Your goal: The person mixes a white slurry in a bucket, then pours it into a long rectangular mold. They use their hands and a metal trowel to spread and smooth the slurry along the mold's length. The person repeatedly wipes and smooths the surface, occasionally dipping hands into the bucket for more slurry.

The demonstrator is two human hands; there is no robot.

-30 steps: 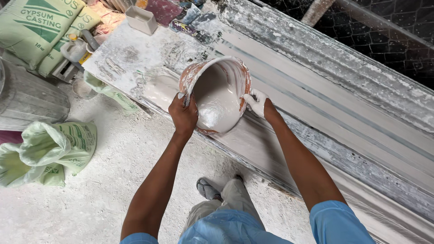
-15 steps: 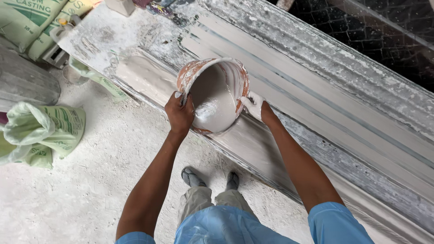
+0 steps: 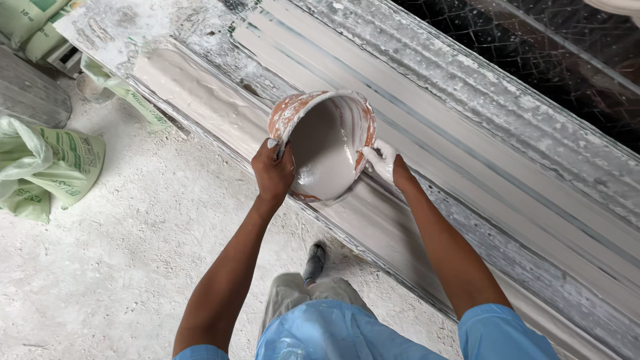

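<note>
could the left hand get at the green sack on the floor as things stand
Probably not right away. The left hand grips the rim of the tilted plaster bucket, shared with the right hand, and the green sack lies well off to the left, though the floor between looks open.

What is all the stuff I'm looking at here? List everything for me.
Bucket: one, reddish, smeared white, tilted over the near mould, grey wet mix inside.
Mould table: one, grey-white, long ridged channels running diagonally across the view.
Wet mix in the near channel: one strip, pale grey, along the table's near edge.
Sacks: one green on the floor at left, more at top left.
Drum: one, grey, far left, partly cut off.
Wire mesh: dark, top right behind the table.
Floor: white, dusty.
Shoe: one visible, dark.
Left hand: gripping the bucket rim.
Right hand: white-coated, on the bucket's other side.
</note>
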